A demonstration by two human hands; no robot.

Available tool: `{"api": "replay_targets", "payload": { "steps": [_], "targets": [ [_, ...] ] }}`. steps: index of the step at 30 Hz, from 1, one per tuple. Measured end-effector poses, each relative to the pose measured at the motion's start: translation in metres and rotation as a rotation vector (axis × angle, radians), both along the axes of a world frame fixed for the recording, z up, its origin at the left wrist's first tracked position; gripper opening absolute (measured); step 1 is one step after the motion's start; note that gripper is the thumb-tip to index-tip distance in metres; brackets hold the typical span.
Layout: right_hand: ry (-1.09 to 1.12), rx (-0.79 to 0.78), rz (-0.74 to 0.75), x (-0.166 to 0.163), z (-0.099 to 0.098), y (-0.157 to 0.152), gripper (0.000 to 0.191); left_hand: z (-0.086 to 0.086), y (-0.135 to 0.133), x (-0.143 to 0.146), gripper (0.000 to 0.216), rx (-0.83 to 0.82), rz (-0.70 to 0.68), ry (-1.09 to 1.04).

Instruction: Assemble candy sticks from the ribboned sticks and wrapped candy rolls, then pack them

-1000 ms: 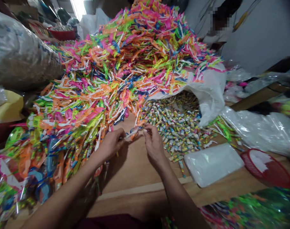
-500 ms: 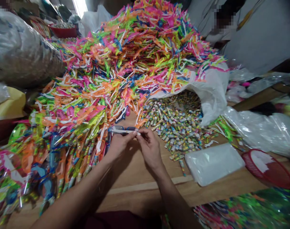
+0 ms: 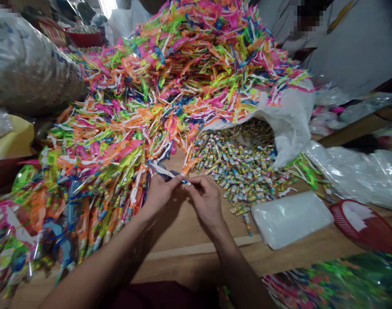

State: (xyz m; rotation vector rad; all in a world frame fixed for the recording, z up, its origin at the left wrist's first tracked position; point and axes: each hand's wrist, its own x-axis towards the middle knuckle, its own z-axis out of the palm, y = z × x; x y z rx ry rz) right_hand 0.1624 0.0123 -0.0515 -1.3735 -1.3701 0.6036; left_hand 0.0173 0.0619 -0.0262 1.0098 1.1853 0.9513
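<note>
Between both hands, above the wooden table, is a pair of dark blue plastic toy glasses (image 3: 163,171) with a white strip along it. My left hand (image 3: 160,191) is closed on its near side, thumb and fingers pinching it. The fingertips of my right hand (image 3: 205,195) pinch the right end, and what exactly lies between them is too small to make out. Just beyond the hands spreads a heap of colourful toy glasses (image 3: 170,103). Right of them lie many small wrapped candy tubes (image 3: 237,167), spilling from a white sack (image 3: 294,124).
Glasses packed with candy tubes (image 3: 95,214) lie at left. A stack of clear plastic bags (image 3: 292,219) and a red basket (image 3: 365,227) stand at right. A large filled bag (image 3: 31,68) bulks at the back left. Another person (image 3: 307,25) is at the back right.
The toy glasses have tilted, their right end now lower towards me. My right hand has shifted slightly right and down, its fingers still at the end.
</note>
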Motion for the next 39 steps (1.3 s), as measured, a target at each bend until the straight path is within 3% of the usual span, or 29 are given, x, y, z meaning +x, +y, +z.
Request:
{"api": "replay_targets", "payload": {
  "steps": [5,9,11,14,15,18,20,21,23,25,27,29,31,32,35,39],
  "targets": [
    [0.051,-0.070,0.030,0.005,-0.004,0.002,0.005,-0.007,-0.001,-0.002,0.046,-0.014,-0.063,-0.034],
    [0.187,-0.180,0.047,-0.004,-0.011,0.000,0.031,-0.005,0.001,-0.007,0.046,-0.023,-0.147,-0.032],
    [0.199,-0.161,0.073,-0.010,-0.008,-0.003,0.027,0.007,0.006,-0.018,0.043,0.018,-0.236,0.009],
    [0.125,-0.118,0.160,-0.004,0.001,-0.005,0.026,0.042,0.017,-0.054,0.037,0.115,-0.308,0.211],
    [0.073,-0.104,0.171,0.004,0.003,-0.004,0.025,0.057,0.021,-0.070,0.035,0.148,-0.278,0.319],
    [-0.130,-0.040,0.075,0.042,-0.001,0.008,0.017,0.099,0.032,-0.115,0.054,0.309,0.057,0.708],
    [-0.310,-0.010,-0.005,0.069,-0.012,0.020,0.019,0.111,0.037,-0.128,0.070,0.456,0.307,0.885],
    [-0.415,-0.006,-0.007,0.079,-0.018,0.026,0.022,0.110,0.038,-0.127,0.070,0.512,0.365,0.892],
    [-0.603,-0.024,0.015,0.092,-0.032,0.037,0.026,0.094,0.040,-0.106,0.053,0.547,0.276,0.792],
    [-0.742,-0.051,0.012,0.094,-0.043,0.045,0.030,0.061,0.041,-0.069,0.030,0.504,0.014,0.701],
    [-0.830,-0.059,-0.020,0.091,-0.050,0.048,0.032,0.023,0.043,-0.030,0.024,0.443,-0.207,0.739],
    [-0.867,-0.048,-0.042,0.088,-0.053,0.048,0.032,-0.011,0.045,0.002,0.030,0.458,-0.334,0.804],
    [-0.852,-0.030,-0.037,0.085,-0.050,0.045,0.028,-0.033,0.046,0.019,0.015,0.421,-0.371,0.874],
    [-0.822,-0.023,-0.031,0.082,-0.047,0.042,0.026,-0.039,0.046,0.023,0.004,0.401,-0.372,0.893],
    [-0.633,-0.017,0.001,0.069,-0.034,0.031,0.018,-0.045,0.043,0.022,0.013,0.293,-0.311,0.750],
    [-0.292,-0.025,0.063,0.042,-0.019,0.015,0.015,-0.037,0.034,0.019,0.017,-0.052,-0.135,0.078]
  ]
}}
